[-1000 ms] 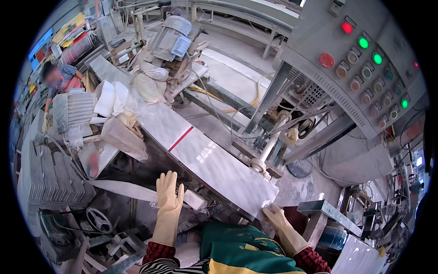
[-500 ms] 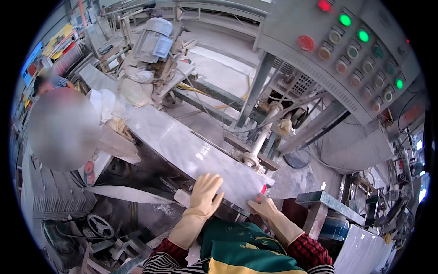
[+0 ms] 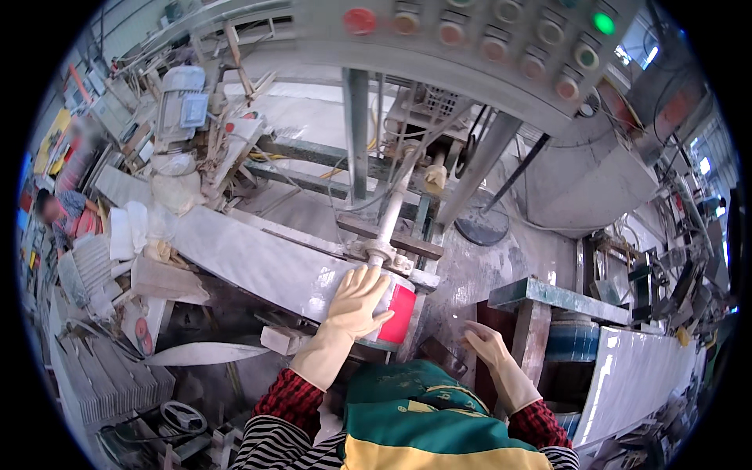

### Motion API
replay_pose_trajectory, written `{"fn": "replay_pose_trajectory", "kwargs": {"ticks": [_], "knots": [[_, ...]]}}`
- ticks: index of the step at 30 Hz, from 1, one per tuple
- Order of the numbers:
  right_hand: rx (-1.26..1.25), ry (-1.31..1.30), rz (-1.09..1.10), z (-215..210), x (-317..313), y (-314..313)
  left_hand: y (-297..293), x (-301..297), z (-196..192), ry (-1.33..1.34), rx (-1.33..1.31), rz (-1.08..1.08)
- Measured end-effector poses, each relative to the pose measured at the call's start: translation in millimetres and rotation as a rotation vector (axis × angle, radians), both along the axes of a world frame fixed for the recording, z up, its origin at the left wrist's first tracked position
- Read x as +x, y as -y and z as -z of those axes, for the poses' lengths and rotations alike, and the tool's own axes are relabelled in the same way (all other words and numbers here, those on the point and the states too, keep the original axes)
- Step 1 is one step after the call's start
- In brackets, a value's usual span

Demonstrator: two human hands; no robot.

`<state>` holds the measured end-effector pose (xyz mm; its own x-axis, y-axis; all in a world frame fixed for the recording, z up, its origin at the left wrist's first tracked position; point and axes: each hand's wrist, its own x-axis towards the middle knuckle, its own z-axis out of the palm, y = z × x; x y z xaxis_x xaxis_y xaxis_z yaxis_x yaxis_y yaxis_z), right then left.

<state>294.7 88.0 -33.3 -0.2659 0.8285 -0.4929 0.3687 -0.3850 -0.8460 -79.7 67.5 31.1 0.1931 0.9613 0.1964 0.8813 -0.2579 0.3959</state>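
Observation:
A long pale grey conveyor belt (image 3: 258, 254), wet and shiny, runs from the far left down to its near end in front of me. My left hand (image 3: 354, 307), in a cream rubber glove, lies flat with fingers spread over the belt's near end. Beside its thumb, a bright red rectangular patch (image 3: 401, 315) shows at that end. My right hand (image 3: 495, 359), gloved the same way, hovers to the right, apart from the belt. Its fingers are loosely bent, with nothing visible in them.
Above hangs a grey control panel (image 3: 470, 74) with coloured buttons. A white shaft (image 3: 394, 207) meets the belt's far side. To the right are a green-topped stand (image 3: 560, 300) and a glossy pale slab (image 3: 630, 384). Stacked tiles (image 3: 113, 368) stand at left. Another person (image 3: 70, 215) is beyond.
My right hand has left the belt's end and moved right. The left hand has shifted towards that end. Much more of the red patch shows. The view has turned right.

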Motion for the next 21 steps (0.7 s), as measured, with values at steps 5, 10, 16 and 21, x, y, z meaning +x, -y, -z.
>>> {"fn": "replay_pose_trajectory", "kwargs": {"ticks": [5,10,16,21], "knots": [[-0.086,-0.063,0.268,20.0,73.8,37.9,-36.1,12.5,-7.0,-0.068,0.029,0.022],[0.032,0.130,0.322,-21.5,108.4,47.8,-38.4,15.4,21.7,-0.139,0.176,-0.053],[0.340,0.676,0.358,-58.8,204.8,55.7,11.6,10.5,32.5,-0.101,-0.053,-0.234],[0.379,1.162,0.537,-101.7,296.1,77.0,47.0,17.9,30.8,-0.129,-0.116,-0.323]]}}
